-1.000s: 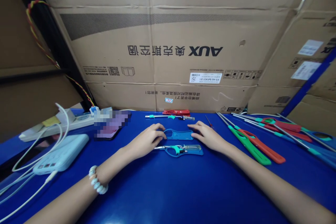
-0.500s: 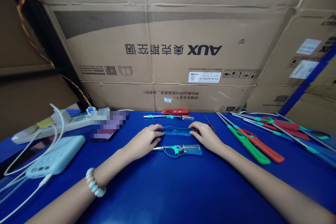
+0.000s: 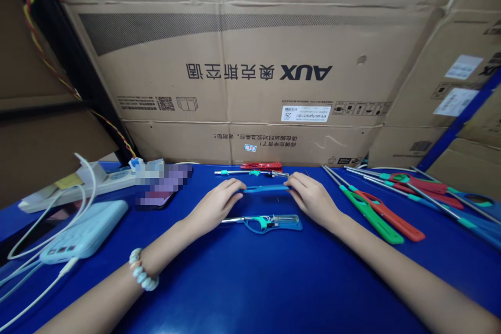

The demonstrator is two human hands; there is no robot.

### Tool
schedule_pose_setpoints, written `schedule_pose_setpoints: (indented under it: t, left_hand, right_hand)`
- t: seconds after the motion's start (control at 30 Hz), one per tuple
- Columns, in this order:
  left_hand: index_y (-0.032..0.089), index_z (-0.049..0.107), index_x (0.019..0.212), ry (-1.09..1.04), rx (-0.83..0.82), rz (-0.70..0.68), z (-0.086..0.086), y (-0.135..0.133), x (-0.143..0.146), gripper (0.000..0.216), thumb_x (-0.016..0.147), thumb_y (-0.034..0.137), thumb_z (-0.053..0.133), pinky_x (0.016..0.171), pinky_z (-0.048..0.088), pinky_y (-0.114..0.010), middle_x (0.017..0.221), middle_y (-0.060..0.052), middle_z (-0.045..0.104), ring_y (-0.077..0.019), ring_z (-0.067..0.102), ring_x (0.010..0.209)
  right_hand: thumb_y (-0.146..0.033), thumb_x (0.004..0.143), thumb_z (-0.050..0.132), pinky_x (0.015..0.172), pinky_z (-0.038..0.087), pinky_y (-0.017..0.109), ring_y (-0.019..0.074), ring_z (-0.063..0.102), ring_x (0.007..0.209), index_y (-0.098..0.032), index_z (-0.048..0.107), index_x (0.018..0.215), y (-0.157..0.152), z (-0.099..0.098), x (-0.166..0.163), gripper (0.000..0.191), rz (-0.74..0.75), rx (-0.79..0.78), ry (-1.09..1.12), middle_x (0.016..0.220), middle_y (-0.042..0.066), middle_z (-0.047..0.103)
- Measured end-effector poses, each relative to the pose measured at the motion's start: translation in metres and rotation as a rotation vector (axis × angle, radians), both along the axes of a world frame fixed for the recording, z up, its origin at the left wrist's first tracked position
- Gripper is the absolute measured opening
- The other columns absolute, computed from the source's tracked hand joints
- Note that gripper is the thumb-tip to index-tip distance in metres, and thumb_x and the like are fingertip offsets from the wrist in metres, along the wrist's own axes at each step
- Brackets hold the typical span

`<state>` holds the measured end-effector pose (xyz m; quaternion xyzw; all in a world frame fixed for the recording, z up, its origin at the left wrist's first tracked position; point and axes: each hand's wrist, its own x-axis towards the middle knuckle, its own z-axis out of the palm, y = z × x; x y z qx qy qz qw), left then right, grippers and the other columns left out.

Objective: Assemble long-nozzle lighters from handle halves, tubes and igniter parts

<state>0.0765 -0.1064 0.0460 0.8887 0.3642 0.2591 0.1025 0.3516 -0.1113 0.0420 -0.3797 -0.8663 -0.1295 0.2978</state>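
Note:
A blue plastic lighter-casing half is held level above the table, seen nearly edge-on. My left hand pinches its left end, and my right hand pinches the other end; some fingertips are hidden behind it. Nearer to me lies an opened long-nosed lighter: its blue casing half holds a metal tube, a turquoise trigger and a clear fuel tank. Behind the hands rests a set of lighter innards without a casing. A red casing piece is at the back, against the cardboard.
Several finished-looking lighters, among them a green one and an orange-red one, lie at the right. On the left are a light blue power bank with white cables, a phone and a power strip. Cardboard walls the back.
Both hands have raised the blue casing half a little and tilted it from face-up to nearly edge-on. My right hand now covers most of the thin red-handled tool beside it.

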Motion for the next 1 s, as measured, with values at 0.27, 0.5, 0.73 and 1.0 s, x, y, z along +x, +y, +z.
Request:
schedule_pose_setpoints:
  t: [0.27, 0.5, 0.73, 1.0]
  left_hand:
    - [0.018, 0.056, 0.09, -0.049, 0.025, -0.109, 0.013, -0.007, 0.004, 0.016, 0.096, 0.021, 0.041, 0.076, 0.044, -0.028, 0.091, -0.004, 0.058, -0.0166, 0.056, 0.084]
    - [0.018, 0.058, 0.093, 0.105, 0.092, -0.162, 0.02, -0.014, 0.005, 0.023, 0.098, 0.022, 0.036, 0.078, 0.045, -0.029, 0.094, -0.005, 0.059, -0.0179, 0.057, 0.088]
    - [0.021, 0.055, 0.115, 0.208, 0.009, -0.226, 0.02, -0.016, 0.004, 0.023, 0.095, 0.017, 0.046, 0.081, 0.046, -0.028, 0.107, -0.005, 0.061, -0.0177, 0.059, 0.093]
    - [0.017, 0.059, 0.113, 0.317, 0.009, -0.169, 0.019, -0.017, 0.004, 0.022, 0.093, 0.018, 0.05, 0.075, 0.047, -0.027, 0.097, -0.006, 0.065, -0.0185, 0.063, 0.087]
  right_hand:
    - [-0.013, 0.086, 0.047, 0.084, 0.049, 0.038, 0.0232, 0.058, 0.1, -0.019, 0.052, 0.109, -0.01, 0.021, 0.004, 0.024, 0.087, -0.237, 0.017, 0.108, 0.01, 0.061]
    - [-0.028, 0.091, 0.052, 0.091, 0.045, 0.038, 0.0223, 0.056, 0.103, -0.02, 0.057, 0.109, -0.02, 0.03, -0.009, 0.021, 0.113, -0.415, -0.042, 0.106, 0.008, 0.062]
    - [-0.025, 0.078, 0.067, 0.081, 0.043, 0.035, 0.0219, 0.056, 0.092, -0.018, 0.061, 0.095, -0.025, 0.037, -0.01, 0.019, 0.07, -0.52, -0.113, 0.097, 0.005, 0.061]
    - [-0.023, 0.077, 0.068, 0.081, 0.04, 0.035, 0.0219, 0.055, 0.092, -0.019, 0.06, 0.092, -0.028, 0.038, -0.013, 0.017, 0.061, -0.59, -0.145, 0.097, 0.005, 0.061]
